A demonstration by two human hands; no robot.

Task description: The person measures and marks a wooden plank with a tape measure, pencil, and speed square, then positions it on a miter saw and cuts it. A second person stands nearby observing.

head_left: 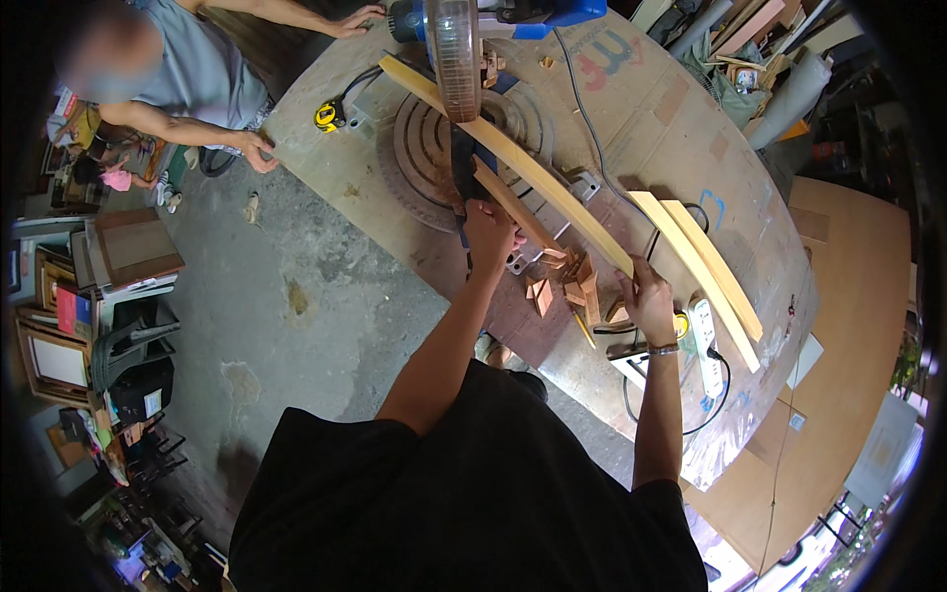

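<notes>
Left hand (490, 225) is closed around a short reddish wood strip (513, 204), pressing it down on the round base of the mitre saw (456, 44), just in front of the blade. Right hand (648, 296) sits at the near end of a long pale batten (533, 168) that runs under the saw blade and away to the far side; the fingers curl over the batten's end, a closed grip as far as the view shows. The blade guard hangs above the wood, with the strip lined up beneath it.

Judging by the heap of small cut blocks (569, 279) between the saw and the right hand, a good few cuts look done already. Two more pale slats (705, 266) lie to the right of the saw, whole, so there appears to be stock left. A co-worker's hand (258, 150) rests on the bench (681, 128) edge left of the saw, beside a yellow tape measure (327, 116).
</notes>
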